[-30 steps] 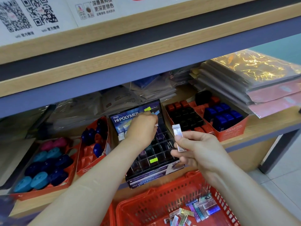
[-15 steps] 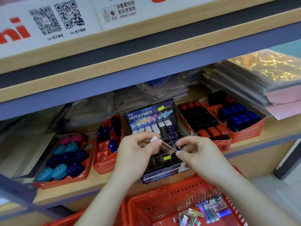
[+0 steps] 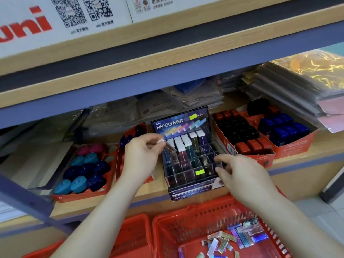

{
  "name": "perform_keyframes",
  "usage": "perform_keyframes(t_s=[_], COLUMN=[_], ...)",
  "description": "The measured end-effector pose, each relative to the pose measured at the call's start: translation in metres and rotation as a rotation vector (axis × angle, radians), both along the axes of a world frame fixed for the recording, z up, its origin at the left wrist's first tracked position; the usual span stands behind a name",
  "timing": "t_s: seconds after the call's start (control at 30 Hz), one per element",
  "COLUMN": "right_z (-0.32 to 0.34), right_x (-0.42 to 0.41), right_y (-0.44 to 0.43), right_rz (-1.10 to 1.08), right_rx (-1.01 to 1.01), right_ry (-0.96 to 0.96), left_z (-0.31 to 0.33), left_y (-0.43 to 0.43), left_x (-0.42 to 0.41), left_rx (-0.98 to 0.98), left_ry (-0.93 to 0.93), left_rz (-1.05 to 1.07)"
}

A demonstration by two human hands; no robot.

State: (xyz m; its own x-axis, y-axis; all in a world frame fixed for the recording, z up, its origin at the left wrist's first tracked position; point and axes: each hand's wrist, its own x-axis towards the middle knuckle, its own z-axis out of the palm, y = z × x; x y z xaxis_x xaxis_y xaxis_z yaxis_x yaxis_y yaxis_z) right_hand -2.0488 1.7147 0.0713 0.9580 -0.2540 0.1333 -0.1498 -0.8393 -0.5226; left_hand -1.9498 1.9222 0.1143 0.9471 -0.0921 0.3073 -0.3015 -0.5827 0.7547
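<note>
A black HI-POLYMER display box (image 3: 191, 189) with clear slots stands on the wooden shelf, holding several slim erasers upright in its back rows. My left hand (image 3: 141, 155) pinches one slim eraser (image 3: 168, 147) by its white end, tilted over the box's left slots. My right hand (image 3: 240, 174) hovers at the box's right side, fingers loosely curled, holding nothing. Below, a red basket (image 3: 178, 220) holds several loose shiny erasers (image 3: 240, 237).
Red trays flank the box: teal, pink and navy pieces (image 3: 81, 170) on the left, black, red and blue blocks (image 3: 260, 135) on the right. Stacked plastic-wrapped packs (image 3: 297, 84) fill the shelf's right. An upper shelf edge (image 3: 167, 71) overhangs. A second red basket (image 3: 134, 239) sits lower left.
The eraser passed from my right hand to my left hand, which now holds it over the box's left slots. My right hand moved away to the box's right side.
</note>
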Motion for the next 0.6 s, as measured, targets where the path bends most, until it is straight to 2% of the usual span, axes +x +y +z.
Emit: perform_keyframes(t_s=[0.3, 0.5, 0.6], right_z=[-0.001, 0.003, 0.005], right_x=[0.001, 0.0, -0.001], right_y=[-0.003, -0.002, -0.001], right_rz=[0.014, 0.017, 0.024], right_rx=[0.081, 0.098, 0.113], right_ry=[0.002, 0.02, 0.023], left_z=[-0.004, 0.003, 0.002], left_y=[-0.007, -0.012, -0.01], left_x=[0.018, 0.022, 0.019], left_rx=[0.313, 0.422, 0.407], left_ry=[-0.178, -0.175, -0.162], left_rz=[-0.065, -0.128, -0.119])
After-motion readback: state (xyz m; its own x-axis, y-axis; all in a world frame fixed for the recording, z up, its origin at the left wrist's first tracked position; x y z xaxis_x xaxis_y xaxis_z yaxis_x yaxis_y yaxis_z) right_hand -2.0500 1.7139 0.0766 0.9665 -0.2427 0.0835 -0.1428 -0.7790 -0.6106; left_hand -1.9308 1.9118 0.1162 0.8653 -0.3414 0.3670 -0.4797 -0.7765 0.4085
